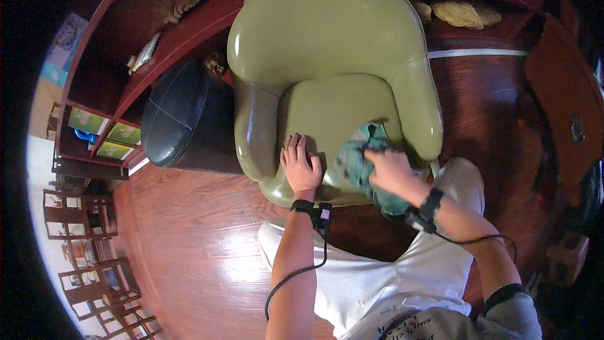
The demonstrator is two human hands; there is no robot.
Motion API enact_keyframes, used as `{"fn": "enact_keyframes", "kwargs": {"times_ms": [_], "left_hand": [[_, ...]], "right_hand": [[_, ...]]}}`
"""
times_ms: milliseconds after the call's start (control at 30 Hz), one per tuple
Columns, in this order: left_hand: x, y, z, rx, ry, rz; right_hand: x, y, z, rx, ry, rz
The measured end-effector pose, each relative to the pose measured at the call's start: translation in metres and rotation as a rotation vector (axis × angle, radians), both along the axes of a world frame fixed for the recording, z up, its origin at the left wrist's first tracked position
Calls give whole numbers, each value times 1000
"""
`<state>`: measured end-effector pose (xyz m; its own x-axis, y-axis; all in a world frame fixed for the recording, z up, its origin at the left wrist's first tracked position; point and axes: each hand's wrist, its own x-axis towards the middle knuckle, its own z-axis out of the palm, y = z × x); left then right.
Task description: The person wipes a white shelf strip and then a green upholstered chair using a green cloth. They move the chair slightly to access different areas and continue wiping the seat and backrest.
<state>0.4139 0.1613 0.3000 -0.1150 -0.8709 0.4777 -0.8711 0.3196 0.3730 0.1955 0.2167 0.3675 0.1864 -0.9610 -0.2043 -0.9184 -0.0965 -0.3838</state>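
Before me stands a small olive-green leather-look armchair (pixel 325 23) with a rounded back and two padded arms. My left hand (pixel 300 167) lies flat on the left front of its seat cushion (pixel 339 99), fingers spread and holding nothing. Over the right front of the seat, my right hand (pixel 390 170) grips a teal and grey patterned cloth (pixel 357 156). The cloth is bunched and blurred, and its lower end hangs over the front edge of the seat. A black strap with a cabled device sits on each wrist.
Left of the armchair is a black round-topped stool (pixel 172 113). Dark red shelving (pixel 188 33) curves behind, holding yellowish rock-like pieces (pixel 457 13) and green boxes (pixel 125 133). A brown wooden panel (pixel 566 99) stands at right. Wooden lattice furniture (pixel 80 212) lines the far left of the wood floor (pixel 184 217).
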Motion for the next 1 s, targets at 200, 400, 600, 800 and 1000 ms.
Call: {"fn": "enact_keyframes", "kwargs": {"times_ms": [200, 400, 600, 800, 1000], "left_hand": [[0, 2, 0, -3, 9, 8], [-8, -1, -4, 12, 6, -38], [5, 2, 0, -6, -60, -14], [-7, 1, 0, -5, -48, -23], [-5, 2, 2, -33, -63, -38]], "right_hand": [[-22, -90, -16, -187, 106, -345], [-14, -74, -40, -474, 128, -462], [0, 16, -26, -84, 116, -467], [-59, 78, 4, 66, -53, -456], [-134, 62, 94, -579, -200, -640]]}}
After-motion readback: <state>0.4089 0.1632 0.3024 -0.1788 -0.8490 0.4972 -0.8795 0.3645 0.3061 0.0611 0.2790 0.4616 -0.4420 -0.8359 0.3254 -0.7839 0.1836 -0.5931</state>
